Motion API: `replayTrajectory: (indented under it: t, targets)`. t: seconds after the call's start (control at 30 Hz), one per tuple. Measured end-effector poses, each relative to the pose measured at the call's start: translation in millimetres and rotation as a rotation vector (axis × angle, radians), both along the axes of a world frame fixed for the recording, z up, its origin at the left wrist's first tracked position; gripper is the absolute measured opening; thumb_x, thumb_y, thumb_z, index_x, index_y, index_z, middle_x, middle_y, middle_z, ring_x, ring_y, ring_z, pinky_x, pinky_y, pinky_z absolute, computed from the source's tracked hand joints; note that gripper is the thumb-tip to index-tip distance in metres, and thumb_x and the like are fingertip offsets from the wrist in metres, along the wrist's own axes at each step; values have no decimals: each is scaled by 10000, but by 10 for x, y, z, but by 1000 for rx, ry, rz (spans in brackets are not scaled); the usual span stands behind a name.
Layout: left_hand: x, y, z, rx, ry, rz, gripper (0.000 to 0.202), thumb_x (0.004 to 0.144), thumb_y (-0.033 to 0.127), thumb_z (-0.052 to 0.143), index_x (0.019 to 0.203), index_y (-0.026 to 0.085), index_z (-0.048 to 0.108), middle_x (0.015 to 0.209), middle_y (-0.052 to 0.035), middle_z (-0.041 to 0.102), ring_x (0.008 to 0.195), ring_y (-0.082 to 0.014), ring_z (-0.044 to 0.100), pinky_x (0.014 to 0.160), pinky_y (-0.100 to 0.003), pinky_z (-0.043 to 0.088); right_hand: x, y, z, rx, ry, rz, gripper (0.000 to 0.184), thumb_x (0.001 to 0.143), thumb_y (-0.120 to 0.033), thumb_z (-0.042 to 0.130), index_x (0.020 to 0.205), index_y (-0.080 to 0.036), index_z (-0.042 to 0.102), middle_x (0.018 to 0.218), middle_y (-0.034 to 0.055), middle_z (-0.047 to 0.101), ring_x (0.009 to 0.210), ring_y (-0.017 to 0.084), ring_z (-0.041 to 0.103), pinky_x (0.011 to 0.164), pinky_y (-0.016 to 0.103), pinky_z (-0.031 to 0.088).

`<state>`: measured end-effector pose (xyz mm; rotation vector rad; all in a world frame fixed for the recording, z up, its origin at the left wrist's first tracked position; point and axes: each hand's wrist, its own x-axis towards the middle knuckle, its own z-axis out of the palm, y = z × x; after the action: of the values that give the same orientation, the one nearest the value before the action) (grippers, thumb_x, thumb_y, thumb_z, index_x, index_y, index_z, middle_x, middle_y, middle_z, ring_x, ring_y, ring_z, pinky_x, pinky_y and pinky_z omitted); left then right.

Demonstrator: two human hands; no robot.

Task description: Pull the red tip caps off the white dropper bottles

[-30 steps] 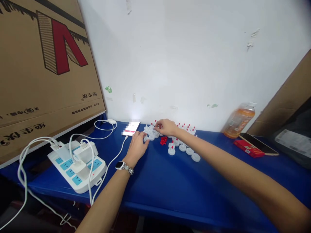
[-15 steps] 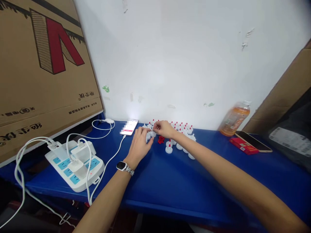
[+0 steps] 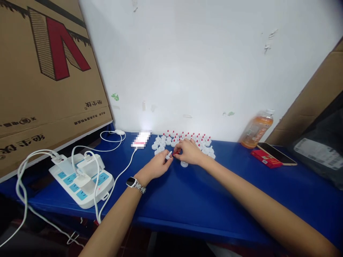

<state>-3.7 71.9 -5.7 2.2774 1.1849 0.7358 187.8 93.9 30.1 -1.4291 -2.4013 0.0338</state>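
My left hand [image 3: 157, 166], with a watch on its wrist, pinches a white nozzle cap [image 3: 169, 155] with its spout tilted up to the right. Just right of it, my right hand [image 3: 189, 151] has its thumb and fingertips closed at some small red tip caps [image 3: 175, 153], partly hidden by the fingers. Behind both hands stand several white nozzle caps with red tips [image 3: 168, 134]. Plain white nozzle caps [image 3: 160, 147] cluster behind my left hand. One more white cap [image 3: 184, 164] shows under my right hand.
A power strip [image 3: 85, 200] with plugs and white cables lies at left, near a charging phone [image 3: 139, 142]. On the right are an orange drink bottle [image 3: 257, 129], a red box [image 3: 266, 159] and another phone [image 3: 278, 154]. Cardboard [image 3: 61, 96] stands at left, and a wall closes the back.
My left hand has drawn back from the white cluster with a nozzle cap. My right hand has moved from that cluster right and nearer, onto the red tip caps.
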Motion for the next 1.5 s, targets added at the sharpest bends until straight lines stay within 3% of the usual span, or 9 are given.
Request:
replayTrajectory:
  t: [0.23, 0.43, 0.6, 0.77, 0.87, 0.97, 1.1, 1.27, 1.5]
  targets:
    - [6, -12, -4, -19, 2, 1, 220, 954, 409, 427, 873, 211, 479, 727, 4, 585, 649, -164, 545, 600, -280, 398, -103, 32, -135, -35, -86, -43, 116, 815, -257, 636, 761, -206, 724, 819, 74, 702, 972, 267, 549, 874, 395, 295]
    - [3, -34, 23, -24, 13, 1, 208, 958, 398, 425, 890, 210, 482, 768, -4, 601, 672, -163, 556, 621, -278, 412, -115, -48, -152, 19, 48, -57, 54, 756, -222, 628, 731, -193, 666, 765, 46, 688, 898, 236, 563, 851, 377, 305]
    - [6, -37, 34, -19, 3, -7, 246, 968, 431, 411, 892, 209, 485, 774, -3, 600, 677, -165, 556, 626, -280, 411, -71, -211, -72, 2, 472, -34, 62, 762, -211, 587, 731, -194, 638, 727, 10, 679, 733, 170, 595, 743, 305, 397]
    - [74, -93, 86, -24, -31, -11, 280, 975, 460, 403, 951, 201, 505, 797, -4, 594, 673, -160, 555, 619, -278, 406, -96, -319, -173, -146, 1044, 46, 154, 784, -332, 626, 839, -198, 678, 740, 26, 708, 689, 173, 637, 635, 279, 468]
    - [134, -128, 95, -9, -35, -27, 290, 983, 464, 391, 990, 199, 508, 789, -1, 593, 683, -163, 563, 632, -281, 404, -123, -334, -214, -126, 1197, 11, 187, 792, -361, 646, 887, -200, 656, 708, 19, 702, 601, 161, 627, 572, 271, 465]
    - [173, -137, 79, 17, -41, -20, 278, 987, 454, 389, 990, 201, 505, 779, -1, 585, 705, -170, 565, 638, -281, 399, -142, -350, -210, -64, 1195, -53, 151, 807, -348, 639, 847, -202, 635, 695, 17, 695, 564, 154, 618, 534, 265, 446]
    - [183, -130, 61, 40, -87, -19, 260, 990, 428, 386, 1025, 200, 506, 832, -18, 603, 742, -176, 579, 678, -291, 428, -165, -390, -200, -9, 1135, -70, 141, 810, -345, 648, 798, -204, 643, 737, 36, 709, 678, 178, 661, 619, 282, 495]
    - [179, -132, 56, 62, -88, -18, 260, 981, 409, 403, 1062, 196, 528, 878, -43, 623, 792, -193, 598, 705, -310, 463, -173, -416, -195, 6, 1102, -80, 135, 808, -337, 645, 765, -210, 659, 710, 15, 689, 642, 162, 626, 620, 282, 494]
    - [168, -143, 22, 135, -108, -63, 248, 989, 321, 385, 1169, 203, 507, 1131, -112, 620, 1067, -229, 604, 949, -394, 481, -228, -433, -238, 17, 1099, -50, 125, 795, -320, 640, 736, -211, 646, 701, 4, 643, 635, 146, 551, 614, 270, 456]
